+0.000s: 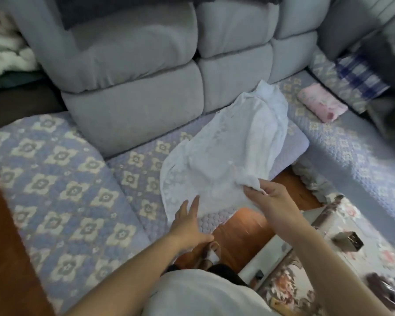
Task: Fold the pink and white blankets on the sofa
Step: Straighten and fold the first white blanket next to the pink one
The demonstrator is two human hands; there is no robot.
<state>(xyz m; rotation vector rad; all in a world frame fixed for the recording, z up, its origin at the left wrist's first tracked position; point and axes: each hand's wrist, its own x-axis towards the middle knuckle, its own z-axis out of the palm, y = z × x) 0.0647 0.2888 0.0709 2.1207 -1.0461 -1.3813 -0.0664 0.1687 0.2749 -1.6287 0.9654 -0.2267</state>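
The left hand reaches flat, fingers straight, at the near edge of the thin white fabric blanket; the right hand pinches its near corner. It lies unfolded on the sofa seat. Beyond it, the pink blanket sits already folded.

A: Lighting?
B: Dim, cool, diffuse indoor light; source not visible. Soft shadows in the seams of the sofa. One warm bright patch on the wooden floor, lower centre.

A: Sharpness?
B: Soft overall. Heavy motion smear at the right edge and upper right; the white blanket shows little texture.

A: Distortion?
B: Wide-angle bending toward the frame edges, strongest at left.
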